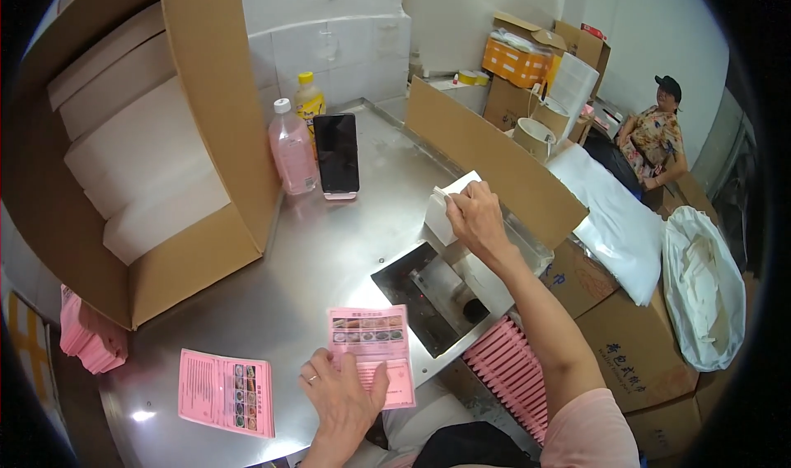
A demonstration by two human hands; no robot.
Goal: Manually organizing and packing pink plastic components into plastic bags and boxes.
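Packet [370, 334], pink, printed, seen just left of table cutout [418, 318]; pressed from above by left hand [342, 392], fingers spread, nothing clasped. White folded paper [440, 225] pinched at edge by right hand [476, 217], beyond cutout. Pink printed stack [227, 394] laid well left of cutout. Packet judged light, flexible, maybe slippery: best taken flat, by opposite edges. Paper judged soft, light, easily creased: best pinched through full thickness, near fold.
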